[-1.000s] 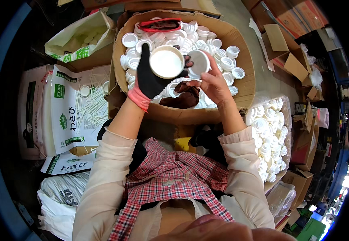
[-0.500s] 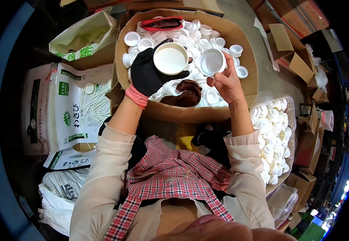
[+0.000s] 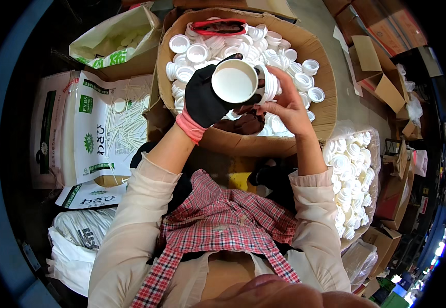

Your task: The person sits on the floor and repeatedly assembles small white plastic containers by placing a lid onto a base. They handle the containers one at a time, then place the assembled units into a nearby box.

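My left hand (image 3: 201,101), in a black glove with a pink cuff, is closed round a shallow round white cap (image 3: 235,82) with a cream rim, its hollow side toward me. Bare and closed, my right hand (image 3: 289,105) grips a ridged white plastic cap (image 3: 270,88) by its edge. The ridged cap is tilted sideways against or very near the left hand's fingertips; I cannot tell whether they touch. Both hands are above a large cardboard box (image 3: 324,102) filled with loose white caps (image 3: 256,50). A dark brown cloth-like thing (image 3: 247,124) lies on the caps, partly hidden under my hands.
A red-edged pouch (image 3: 218,27) lies on the heap's far side. To the right, a clear-lined carton holds more white ridged caps (image 3: 354,174). At left are a white sack (image 3: 130,43) and a printed sheet (image 3: 92,138) with thin white sticks (image 3: 126,128). Open cartons (image 3: 374,64) stand far right.
My right hand has brought the ridged cap leftward to the left hand and turned it on its side. The left hand sits slightly further right in the picture; the surroundings have shifted too.
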Demonstrator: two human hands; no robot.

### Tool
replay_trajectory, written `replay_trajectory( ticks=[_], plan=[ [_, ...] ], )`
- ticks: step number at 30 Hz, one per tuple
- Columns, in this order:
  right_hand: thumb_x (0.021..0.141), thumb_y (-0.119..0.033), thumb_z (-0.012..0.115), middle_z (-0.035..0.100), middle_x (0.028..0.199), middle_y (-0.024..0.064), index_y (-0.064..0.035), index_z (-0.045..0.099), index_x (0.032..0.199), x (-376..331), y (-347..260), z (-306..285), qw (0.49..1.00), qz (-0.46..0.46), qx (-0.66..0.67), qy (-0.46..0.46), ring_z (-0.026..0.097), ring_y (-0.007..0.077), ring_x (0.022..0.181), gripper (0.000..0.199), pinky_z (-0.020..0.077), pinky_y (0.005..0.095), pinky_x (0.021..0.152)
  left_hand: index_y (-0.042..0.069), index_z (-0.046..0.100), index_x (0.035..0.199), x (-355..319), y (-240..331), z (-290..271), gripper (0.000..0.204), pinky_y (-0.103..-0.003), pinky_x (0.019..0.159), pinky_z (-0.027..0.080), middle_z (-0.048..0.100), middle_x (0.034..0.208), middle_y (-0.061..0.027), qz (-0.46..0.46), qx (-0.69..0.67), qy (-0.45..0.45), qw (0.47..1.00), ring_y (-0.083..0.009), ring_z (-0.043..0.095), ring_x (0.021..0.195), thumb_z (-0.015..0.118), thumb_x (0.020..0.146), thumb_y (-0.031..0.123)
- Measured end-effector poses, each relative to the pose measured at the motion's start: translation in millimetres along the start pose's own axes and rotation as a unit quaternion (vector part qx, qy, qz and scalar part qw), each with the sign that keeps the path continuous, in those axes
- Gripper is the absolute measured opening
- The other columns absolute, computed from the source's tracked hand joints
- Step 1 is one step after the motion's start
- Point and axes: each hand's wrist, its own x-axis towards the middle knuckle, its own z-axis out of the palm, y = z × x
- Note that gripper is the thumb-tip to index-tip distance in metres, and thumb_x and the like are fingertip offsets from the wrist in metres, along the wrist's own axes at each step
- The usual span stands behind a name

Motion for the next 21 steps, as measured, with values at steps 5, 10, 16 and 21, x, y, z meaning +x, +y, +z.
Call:
replay_trajectory(
  ticks=[5, 10, 16, 21],
  plan=[
    [0.074, -0.003, 0.071, 0.044, 0.111, 0.0075, -0.0068, 0.045, 0.124, 1.6, -10.9, 2.2, 0.973, -0.093, -0.147, 0.149, 0.061, 0.0172, 0.088, 0.057, 0.0538, 0.0252, 0.064, 0.001, 0.058, 0.114, 5.0, 17.2, 4.2, 0.044, -0.03, 0.084, 0.049, 0.065, 0.111, -0.0092, -0.262, -0.438, 0.063, 0.858, -0.0197, 0.063, 0.095, 0.073, 0.075, 0.015],
    [0.068, -0.013, 0.078, 0.049, 0.099, 0.0079, -0.0047, 0.05, 0.117, -0.7, -16.8, 52.2, 0.928, -0.153, -0.294, 0.172, 0.055, 0.0145, 0.076, 0.057, 0.0486, 0.0247, 0.058, -0.002, 0.045, 0.129, -11.0, 7.8, 9.6, 0.055, -0.032, 0.094, 0.045, 0.057, 0.122, -0.0138, -0.073, -0.193, 0.012, 0.978, -0.0217, 0.059, 0.106, 0.068, 0.08, 0.008],
    [0.068, -0.016, 0.082, 0.05, 0.097, 0.0074, 0.0014, 0.051, 0.113, 2.4, -6.6, 58.0, 0.868, -0.171, -0.431, 0.18, 0.059, 0.0126, 0.078, 0.057, 0.05, 0.0236, 0.06, -0.001, 0.042, 0.132, -9.7, 30.3, 12.2, 0.052, -0.031, 0.095, 0.044, 0.055, 0.124, -0.0124, -0.259, -0.547, 0.039, 0.795, -0.02, 0.055, 0.109, 0.061, 0.084, 0.007],
    [0.068, -0.017, 0.082, 0.048, 0.093, 0.0075, 0.0009, 0.053, 0.11, 2.2, -9.1, 61.5, 0.867, -0.187, -0.425, 0.182, 0.053, 0.0127, 0.071, 0.054, 0.0464, 0.0227, 0.055, 0.0, 0.04, 0.134, -11.7, 26.7, 11.6, 0.046, -0.032, 0.096, 0.043, 0.052, 0.127, -0.0126, -0.257, -0.574, 0.024, 0.777, -0.0208, 0.053, 0.112, 0.052, 0.092, 0.013]
  ],
)
